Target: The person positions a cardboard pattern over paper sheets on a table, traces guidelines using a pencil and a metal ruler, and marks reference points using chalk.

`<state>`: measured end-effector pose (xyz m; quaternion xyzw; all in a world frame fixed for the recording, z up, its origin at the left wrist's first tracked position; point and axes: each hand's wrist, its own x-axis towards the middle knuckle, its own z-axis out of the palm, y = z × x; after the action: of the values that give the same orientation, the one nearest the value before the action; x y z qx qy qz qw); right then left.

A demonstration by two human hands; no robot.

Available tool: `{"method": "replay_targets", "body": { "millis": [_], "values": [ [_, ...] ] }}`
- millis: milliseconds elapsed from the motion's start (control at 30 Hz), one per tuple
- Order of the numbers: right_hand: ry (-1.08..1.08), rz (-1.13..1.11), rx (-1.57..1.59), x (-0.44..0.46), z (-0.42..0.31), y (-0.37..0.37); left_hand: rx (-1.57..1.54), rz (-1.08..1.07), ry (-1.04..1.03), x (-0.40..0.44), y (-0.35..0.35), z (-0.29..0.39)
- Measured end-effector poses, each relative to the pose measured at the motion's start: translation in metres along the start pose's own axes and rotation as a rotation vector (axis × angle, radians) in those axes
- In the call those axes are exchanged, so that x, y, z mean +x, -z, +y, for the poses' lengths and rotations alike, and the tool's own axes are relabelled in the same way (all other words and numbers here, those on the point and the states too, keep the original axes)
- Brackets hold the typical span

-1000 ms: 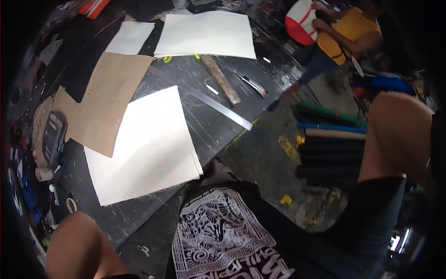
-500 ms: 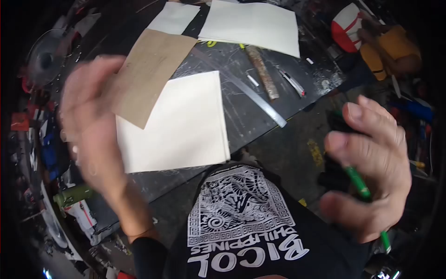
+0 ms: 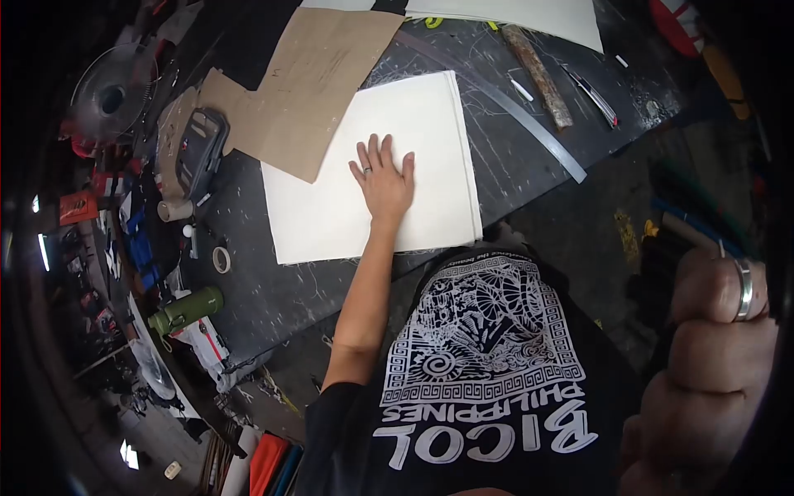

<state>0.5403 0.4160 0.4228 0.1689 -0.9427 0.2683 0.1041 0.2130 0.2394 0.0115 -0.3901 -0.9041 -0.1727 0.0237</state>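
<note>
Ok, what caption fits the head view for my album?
Left hand spread on white sheets, cardboard over their edge, on a dark table.

A workshop: a scratched desk (image 3: 496, 140) bears a ruler (image 3: 538, 136) and cutter (image 3: 592, 96), upper right; rolls (image 3: 266, 463) show lower left.
</note>
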Motion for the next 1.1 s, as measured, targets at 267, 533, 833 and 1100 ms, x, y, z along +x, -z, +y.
{"method": "replay_targets", "body": {
  "millis": [267, 533, 833, 1100],
  "values": [
    [0.057, 0.005, 0.017, -0.001, 0.008, -0.003, -0.006, 0.028, -0.004, 0.002, 0.000, 0.001],
    [0.118, -0.005, 0.046, -0.005, 0.017, -0.003, -0.007, 0.002, 0.009, 0.001, 0.001, 0.002],
    [0.142, 0.007, 0.090, -0.003, 0.018, -0.012, -0.005, 0.036, -0.008, 0.001, -0.002, 0.001],
    [0.168, 0.005, 0.126, 0.001, 0.021, -0.017, -0.013, 0.035, -0.008, 0.000, -0.002, -0.001]
  ]
}}
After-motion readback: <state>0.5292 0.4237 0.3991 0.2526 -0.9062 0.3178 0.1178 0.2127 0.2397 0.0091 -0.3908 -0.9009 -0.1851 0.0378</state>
